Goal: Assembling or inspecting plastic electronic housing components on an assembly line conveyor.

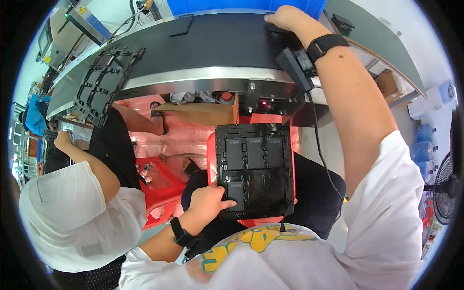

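A black moulded tray (263, 172) with rectangular pockets rests over my lap, on a red surface. Flat black rectangular pieces sit in its far pockets, and another flat black piece (236, 192) lies in the near left pocket. My left hand (207, 202) holds the tray's near left edge, its thumb stretched over that piece. Far off to the right, my right hand (286, 18) reaches across the dark conveyor belt (217, 43). Its fingers are closed at a flat dark piece (276, 29), mostly covered by the hand. Both wrists wear black straps.
Another flat piece (182, 25) lies on the belt, beside a blue bin (241, 6). A black tray (105, 84) overhangs the belt's left end near a seated co-worker (82, 208). A cable (316, 130) hangs from a black box (294, 67) at my right wrist. A cardboard box (198, 113) stands below.
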A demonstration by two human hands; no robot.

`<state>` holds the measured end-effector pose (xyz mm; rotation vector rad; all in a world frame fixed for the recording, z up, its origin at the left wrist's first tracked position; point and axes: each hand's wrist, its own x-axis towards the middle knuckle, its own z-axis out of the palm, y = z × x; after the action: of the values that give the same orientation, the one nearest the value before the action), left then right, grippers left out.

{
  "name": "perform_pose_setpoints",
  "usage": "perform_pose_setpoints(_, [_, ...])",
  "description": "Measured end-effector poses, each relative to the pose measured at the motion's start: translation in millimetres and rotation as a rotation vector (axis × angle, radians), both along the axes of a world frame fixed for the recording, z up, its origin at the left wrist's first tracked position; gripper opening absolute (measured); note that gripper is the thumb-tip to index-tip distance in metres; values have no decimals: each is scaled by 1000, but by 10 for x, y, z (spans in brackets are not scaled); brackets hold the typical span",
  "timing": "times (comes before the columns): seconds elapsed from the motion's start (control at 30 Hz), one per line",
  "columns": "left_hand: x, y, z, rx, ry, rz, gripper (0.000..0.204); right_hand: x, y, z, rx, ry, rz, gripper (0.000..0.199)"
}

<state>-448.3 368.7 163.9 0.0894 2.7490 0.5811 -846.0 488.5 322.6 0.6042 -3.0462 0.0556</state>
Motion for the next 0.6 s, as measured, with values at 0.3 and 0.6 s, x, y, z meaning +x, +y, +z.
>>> perform_pose_setpoints(0.3, [-2350,-497,1321,-65,1014,61,36,860,507,231,-982,-499,51,30])
perform_pose_setpoints(0.6, [-3353,-98,1312,-481,693,322,34,2855,1382,-1080,-697,-831,-71,33])
